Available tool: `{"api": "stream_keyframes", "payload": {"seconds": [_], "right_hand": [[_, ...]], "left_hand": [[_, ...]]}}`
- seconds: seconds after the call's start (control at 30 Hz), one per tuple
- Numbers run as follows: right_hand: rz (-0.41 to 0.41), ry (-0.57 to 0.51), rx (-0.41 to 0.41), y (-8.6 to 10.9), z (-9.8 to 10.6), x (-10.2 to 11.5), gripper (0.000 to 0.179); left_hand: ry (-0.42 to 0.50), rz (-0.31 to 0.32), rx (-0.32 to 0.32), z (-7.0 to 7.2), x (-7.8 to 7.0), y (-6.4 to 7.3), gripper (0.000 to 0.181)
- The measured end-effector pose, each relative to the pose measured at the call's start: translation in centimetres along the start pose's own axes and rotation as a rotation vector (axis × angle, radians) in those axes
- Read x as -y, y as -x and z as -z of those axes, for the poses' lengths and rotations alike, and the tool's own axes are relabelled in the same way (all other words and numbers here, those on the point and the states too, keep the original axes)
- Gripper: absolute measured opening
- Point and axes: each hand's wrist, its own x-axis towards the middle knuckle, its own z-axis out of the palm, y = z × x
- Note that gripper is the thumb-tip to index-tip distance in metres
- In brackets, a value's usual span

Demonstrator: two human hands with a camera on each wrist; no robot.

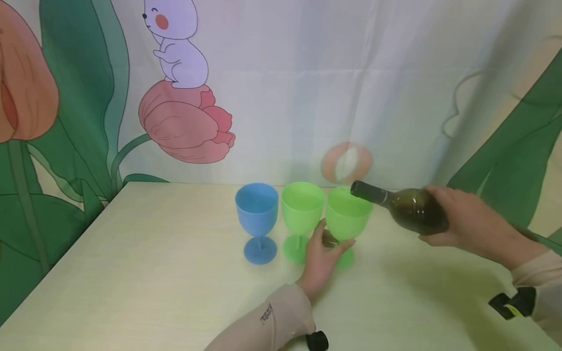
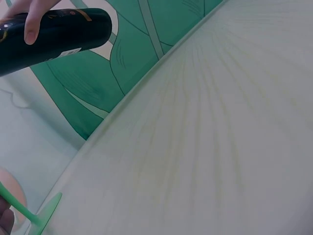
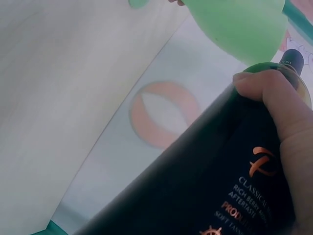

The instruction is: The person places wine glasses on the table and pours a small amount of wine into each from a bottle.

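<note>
Watching from my station, nearest first. At bottom centre of the head view, a beige sleeve [image 1: 281, 317] reaches in, a black device [image 1: 317, 341] at its cuff; a second sleeve [image 1: 537, 278] enters at the lower right. Both lie over a pale table [image 1: 153, 273].

Left hand [image 1: 319, 265], just right of centre: thumb and fingers bent in around the stem of the rightmost green goblet [image 1: 349, 217], little gap left. I read that as a hold on the stem; whether the foot touches the table, I cannot tell.

Right hand [image 1: 470, 219], right of frame: fingers wrapped firmly about the dark bottle [image 1: 414, 212]. My right wrist view shows the thumb lying along its shoulder, orange and pale print on the body below. Bottle lies well over on its side, neck to the left, mouth overlapping that goblet's rim in the head view; contact I cannot tell.

Left of the held goblet, near the middle, stand another green goblet [image 1: 303, 207] and then a blue goblet [image 1: 256, 209], both upright.

Farthest: a pale curtain [image 1: 281, 73], printed at upper left with a white animal sitting on a pink flower.
</note>
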Motion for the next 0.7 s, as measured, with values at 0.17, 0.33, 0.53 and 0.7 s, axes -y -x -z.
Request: {"api": "stream_keyframes", "payload": {"seconds": [0.17,0.33,0.53,0.7], "right_hand": [[0.010,0.040,0.004,0.3,0.1,-0.5,0.090],[0.008,0.070,0.026,0.6,0.3,-0.8,0.092],[0.032,0.111,0.026,0.7,0.5,-1.1,0.093],[0.036,0.137,0.035,0.4,0.8,-1.2,0.093]], "left_hand": [[0.000,0.011,0.001,0.0,-0.1,0.0,0.059],[-0.004,0.019,0.005,0.1,-0.2,0.1,0.061],[-0.005,0.012,0.006,0.1,-0.1,0.1,0.061],[-0.001,0.016,0.008,0.0,-0.2,0.1,0.061]]}}
